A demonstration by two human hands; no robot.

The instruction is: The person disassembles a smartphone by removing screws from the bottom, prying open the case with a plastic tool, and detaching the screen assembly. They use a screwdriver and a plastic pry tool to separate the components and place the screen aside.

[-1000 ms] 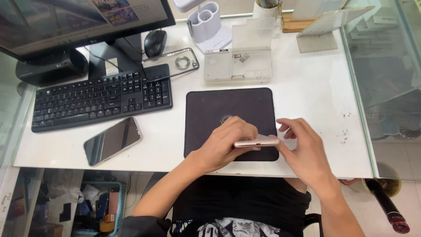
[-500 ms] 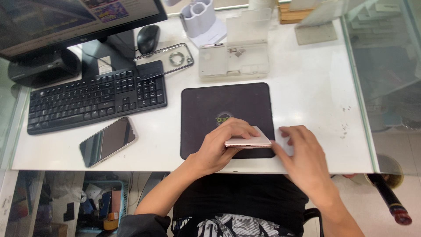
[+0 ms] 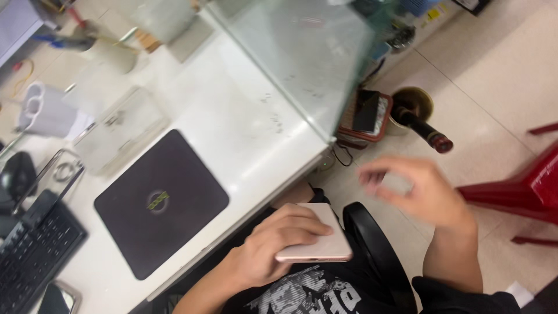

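Phone (image 3: 317, 244) lifted off mat into lap; left hand (image 3: 273, 247) fingers grasping it; right hand (image 3: 421, 195) released.

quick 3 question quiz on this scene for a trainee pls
1. True or false: the left hand holds the pink phone above the mat.
2. Which hand is blurred, out over the floor? A left, B right.
3. Fill in: the mat lies on the white ____.

Key: 1 false, the phone is off the desk, over the lap. 2 B, the right hand. 3 desk.
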